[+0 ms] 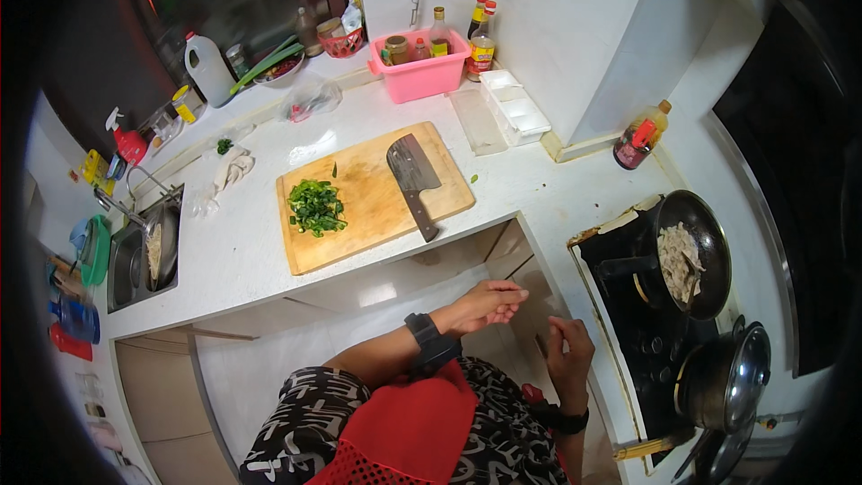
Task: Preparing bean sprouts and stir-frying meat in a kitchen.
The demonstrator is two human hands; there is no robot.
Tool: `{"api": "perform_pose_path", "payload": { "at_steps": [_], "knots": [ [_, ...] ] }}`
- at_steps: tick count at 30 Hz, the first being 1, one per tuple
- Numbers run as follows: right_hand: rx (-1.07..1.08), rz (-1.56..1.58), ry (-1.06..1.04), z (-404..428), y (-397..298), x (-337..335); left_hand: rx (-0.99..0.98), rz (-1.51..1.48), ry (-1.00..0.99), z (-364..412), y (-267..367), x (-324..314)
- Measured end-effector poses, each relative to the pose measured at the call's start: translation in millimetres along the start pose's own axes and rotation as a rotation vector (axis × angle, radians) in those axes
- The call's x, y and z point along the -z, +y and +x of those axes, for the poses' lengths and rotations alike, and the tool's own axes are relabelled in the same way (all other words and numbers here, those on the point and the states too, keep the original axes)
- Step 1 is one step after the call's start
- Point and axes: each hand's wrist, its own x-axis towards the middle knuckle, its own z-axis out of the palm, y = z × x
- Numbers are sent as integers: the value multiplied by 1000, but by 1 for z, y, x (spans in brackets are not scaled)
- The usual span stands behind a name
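Note:
My left hand (481, 308) hangs over the floor in front of the counter, its fingers curled together and nothing visible in it. My right hand (570, 353) is beside the stove's left edge, loosely curled; its palm side is partly hidden. Beyond my left hand lies a wooden cutting board (367, 188) bearing a heap of chopped green peppers (316, 207). A cleaver (415, 172) rests on the board, its handle reaching past the front edge. On the stove to the right, a black wok (715, 283) holds pale sliced meat (677, 259) and a spatula (687, 303).
A lidded pot (710, 384) stands on the gas stove (616, 303) nearer me. An oil or sauce bottle (640, 137) is behind it. A pink bin (421, 81) of bottles and a white seasoning box (515, 108) line the back. The sink (124, 283) holds a pan (168, 242).

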Motion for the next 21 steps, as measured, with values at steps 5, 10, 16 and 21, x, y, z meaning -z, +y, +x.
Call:
{"api": "perform_pose_path", "payload": {
  "at_steps": [5,10,16,21],
  "knots": [
    [28,13,-15,-3,1,-4,-9,-16,-20,-5,-3,4],
    [20,-20,-27,-3,2,-6,-60,-23,-3,-9,-2,18],
    [30,-22,-27,4,1,-14,-268,87,242,-41,46,62],
    [16,-17,-52,10,-9,-38,-536,361,475,-90,103,139]
  ]
}}
